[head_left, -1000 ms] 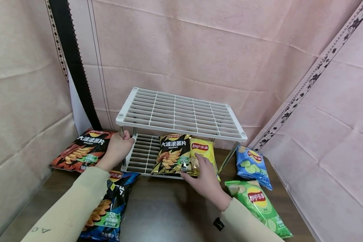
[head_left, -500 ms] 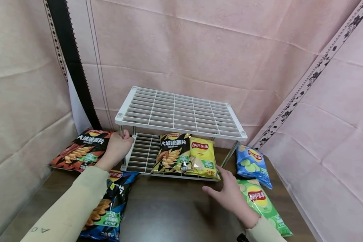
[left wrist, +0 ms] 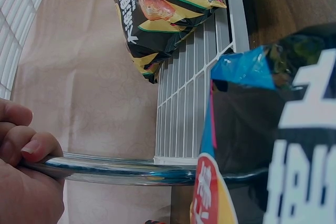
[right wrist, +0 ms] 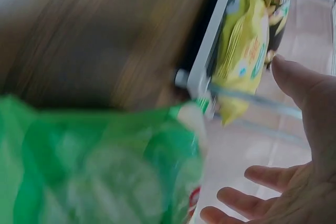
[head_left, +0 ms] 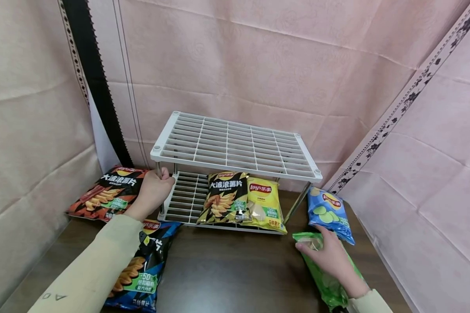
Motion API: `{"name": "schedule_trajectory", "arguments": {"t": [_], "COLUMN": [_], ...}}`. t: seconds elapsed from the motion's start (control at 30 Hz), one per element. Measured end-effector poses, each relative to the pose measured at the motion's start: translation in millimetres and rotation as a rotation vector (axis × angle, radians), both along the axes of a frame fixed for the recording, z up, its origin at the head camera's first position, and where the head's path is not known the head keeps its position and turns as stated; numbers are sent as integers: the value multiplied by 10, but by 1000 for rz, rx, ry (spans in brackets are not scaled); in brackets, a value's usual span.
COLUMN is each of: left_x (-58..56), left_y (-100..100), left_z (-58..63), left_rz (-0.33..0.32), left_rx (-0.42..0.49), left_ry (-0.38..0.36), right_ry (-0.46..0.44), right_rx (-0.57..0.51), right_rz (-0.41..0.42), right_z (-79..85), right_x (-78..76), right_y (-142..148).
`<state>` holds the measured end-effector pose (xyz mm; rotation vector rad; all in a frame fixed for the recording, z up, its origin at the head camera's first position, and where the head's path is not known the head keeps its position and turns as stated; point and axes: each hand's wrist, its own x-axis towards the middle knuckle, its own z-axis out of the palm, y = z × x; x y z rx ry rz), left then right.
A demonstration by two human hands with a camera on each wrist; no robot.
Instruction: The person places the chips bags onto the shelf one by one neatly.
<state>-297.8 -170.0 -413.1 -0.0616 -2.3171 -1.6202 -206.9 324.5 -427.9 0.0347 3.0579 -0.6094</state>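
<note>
My left hand (head_left: 152,191) grips the metal post (left wrist: 121,172) at the left of a white two-tier wire rack (head_left: 235,145). On its lower shelf, a black-and-gold chip bag (head_left: 224,199) and a yellow chip bag (head_left: 264,204) lean side by side. My right hand (head_left: 330,256) is over a green chip bag (head_left: 324,284) at the right, covering part of it. In the right wrist view its thumb and fingers (right wrist: 239,201) are spread beside the green bag, with nothing between them. A blue chip bag (head_left: 330,213) lies just behind that hand.
At the left a red chip bag (head_left: 109,193) lies near the fabric wall. A black-and-blue chip bag (head_left: 139,278) lies in front of it, partly behind the left sleeve (head_left: 92,265). Pink cloth (head_left: 239,65) hangs behind the rack on the brown table (head_left: 219,265).
My right hand has moved right, from in front of the yellow bag to over the green bag. The yellow bag is uncovered now. My left hand has stayed on the post.
</note>
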Motion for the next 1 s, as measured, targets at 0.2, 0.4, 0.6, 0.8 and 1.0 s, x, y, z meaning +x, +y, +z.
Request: {"name": "schedule_trajectory", "arguments": {"t": [0.2, 0.4, 0.6, 0.8, 1.0], "left_x": [3, -8, -6, -2, 18], "left_y": [5, 15, 1, 13, 6], "left_z": [8, 6, -4, -8, 2], "left_rz": [-6, -3, -2, -9, 14], "left_rx": [21, 17, 15, 19, -14], "left_ry": [-1, 5, -4, -5, -6], "right_ry": [-91, -228, -314, -359, -361], "right_rx": [12, 24, -62, -166, -221], "right_rz": [16, 38, 17, -42, -60], "right_z": [-5, 18, -66, -184, -307], "right_x": [-34, -14, -12, 19, 35], "right_y": [372, 687, 881, 973, 982]}}
